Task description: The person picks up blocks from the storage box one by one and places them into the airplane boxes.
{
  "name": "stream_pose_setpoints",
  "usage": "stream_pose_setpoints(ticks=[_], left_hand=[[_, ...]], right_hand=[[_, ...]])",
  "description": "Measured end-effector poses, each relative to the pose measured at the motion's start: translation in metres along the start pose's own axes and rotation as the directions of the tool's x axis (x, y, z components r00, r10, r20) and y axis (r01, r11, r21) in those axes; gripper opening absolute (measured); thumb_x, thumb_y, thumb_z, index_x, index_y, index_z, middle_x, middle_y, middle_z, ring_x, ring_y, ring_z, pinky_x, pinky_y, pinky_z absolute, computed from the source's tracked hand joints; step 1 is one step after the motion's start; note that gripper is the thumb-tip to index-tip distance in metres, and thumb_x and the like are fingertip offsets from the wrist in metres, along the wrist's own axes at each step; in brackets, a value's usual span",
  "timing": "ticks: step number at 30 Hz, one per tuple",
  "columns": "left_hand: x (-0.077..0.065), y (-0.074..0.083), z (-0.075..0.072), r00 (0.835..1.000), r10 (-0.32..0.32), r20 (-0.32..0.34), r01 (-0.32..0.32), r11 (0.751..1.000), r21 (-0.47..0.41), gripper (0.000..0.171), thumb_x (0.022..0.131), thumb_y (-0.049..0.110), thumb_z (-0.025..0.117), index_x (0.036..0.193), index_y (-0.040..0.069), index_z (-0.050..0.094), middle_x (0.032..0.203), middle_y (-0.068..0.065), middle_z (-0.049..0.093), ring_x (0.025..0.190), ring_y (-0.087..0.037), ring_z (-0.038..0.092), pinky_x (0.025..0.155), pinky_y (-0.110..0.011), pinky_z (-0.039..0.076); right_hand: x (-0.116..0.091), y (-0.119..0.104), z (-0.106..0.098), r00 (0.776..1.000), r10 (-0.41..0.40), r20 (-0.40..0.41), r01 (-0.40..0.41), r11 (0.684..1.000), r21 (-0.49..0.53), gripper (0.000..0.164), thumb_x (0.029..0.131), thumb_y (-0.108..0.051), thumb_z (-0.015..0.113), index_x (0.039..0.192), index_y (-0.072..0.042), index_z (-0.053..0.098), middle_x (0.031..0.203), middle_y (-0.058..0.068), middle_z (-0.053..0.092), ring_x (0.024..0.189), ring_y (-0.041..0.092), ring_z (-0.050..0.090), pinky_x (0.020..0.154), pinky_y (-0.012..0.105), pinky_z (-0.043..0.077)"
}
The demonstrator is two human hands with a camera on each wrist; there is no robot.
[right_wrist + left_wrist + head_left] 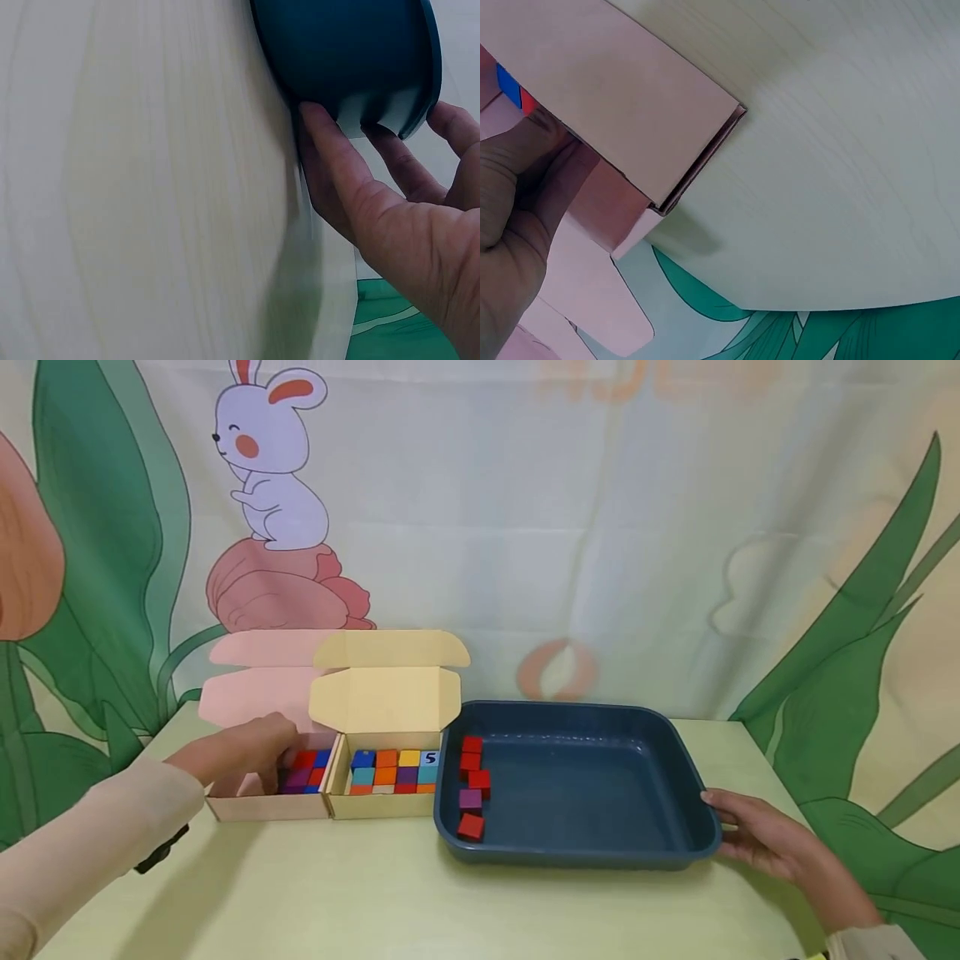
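Observation:
My left hand (258, 748) reaches down into a pink cardboard box (270, 809) with red, purple and blue cubes (303, 768) in it. The box wall hides its fingertips in the left wrist view, so whether they hold a cube cannot be told. With thumb on the rim and fingers against the outer side, my right hand (761, 835) grips the right end of a dark blue tray (570, 857). Along the tray's left side lie several red cubes (471, 827) and one purple cube (470, 799). The tray wall (352, 60) fills the top of the right wrist view.
A yellow cardboard box (382, 808) with its lid up stands between the pink box and the tray, holding rows of coloured cubes (386, 775), one marked 5. All stand on a pale wooden table (375, 893). A printed curtain (465, 527) hangs behind.

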State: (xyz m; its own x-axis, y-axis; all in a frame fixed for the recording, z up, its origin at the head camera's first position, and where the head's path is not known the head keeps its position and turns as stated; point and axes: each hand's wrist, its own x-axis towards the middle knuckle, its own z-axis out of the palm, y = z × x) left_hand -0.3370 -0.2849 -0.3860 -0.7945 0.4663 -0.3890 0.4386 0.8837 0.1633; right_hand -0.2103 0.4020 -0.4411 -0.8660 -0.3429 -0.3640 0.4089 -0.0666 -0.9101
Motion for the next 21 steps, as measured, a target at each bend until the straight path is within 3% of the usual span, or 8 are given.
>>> stream_pose_setpoints(ticks=[9,14,16,21], left_hand=[[-0.003,0.005,0.01,0.998,-0.017,-0.056,0.015,0.999,-0.029,0.027,0.066,0.001,0.093,0.076,0.009,0.069,0.075,0.0,0.064,0.071,-0.016,0.057,0.07,-0.032,0.057],[-0.014,0.007,0.023,0.993,-0.06,-0.105,0.039,0.98,-0.195,0.026,0.073,-0.005,0.087,0.082,0.01,0.067,0.082,-0.001,0.063,0.081,-0.02,0.057,0.071,-0.031,0.055],[-0.018,0.007,0.027,0.991,-0.057,-0.124,0.029,0.975,-0.222,0.027,0.074,-0.006,0.085,0.085,0.011,0.067,0.082,-0.001,0.062,0.082,-0.02,0.057,0.069,-0.03,0.055],[-0.024,0.006,0.03,0.984,-0.013,-0.176,-0.019,0.984,-0.178,0.032,0.071,-0.007,0.087,0.088,0.011,0.067,0.081,0.0,0.062,0.078,-0.019,0.056,0.067,-0.03,0.056]], right_hand=[[-0.002,-0.002,-0.008,0.999,0.025,0.03,-0.024,0.999,-0.041,0.026,0.11,-0.026,0.043,0.128,-0.012,0.056,0.123,0.008,0.061,0.112,0.025,0.065,0.094,0.037,0.056],[-0.004,-0.001,-0.006,0.998,0.058,0.015,-0.057,0.997,-0.049,0.038,0.11,-0.028,0.045,0.139,-0.004,0.048,0.123,0.009,0.063,0.112,0.026,0.066,0.096,0.04,0.055],[-0.002,-0.003,-0.003,0.998,0.065,0.008,-0.064,0.996,-0.058,0.048,0.109,-0.029,0.047,0.145,0.002,0.04,0.124,0.01,0.062,0.113,0.026,0.066,0.096,0.04,0.055],[0.002,-0.009,0.001,0.996,0.091,0.008,-0.09,0.991,-0.097,0.064,0.108,-0.029,0.05,0.153,0.009,0.025,0.127,0.012,0.059,0.115,0.026,0.065,0.097,0.042,0.054]])
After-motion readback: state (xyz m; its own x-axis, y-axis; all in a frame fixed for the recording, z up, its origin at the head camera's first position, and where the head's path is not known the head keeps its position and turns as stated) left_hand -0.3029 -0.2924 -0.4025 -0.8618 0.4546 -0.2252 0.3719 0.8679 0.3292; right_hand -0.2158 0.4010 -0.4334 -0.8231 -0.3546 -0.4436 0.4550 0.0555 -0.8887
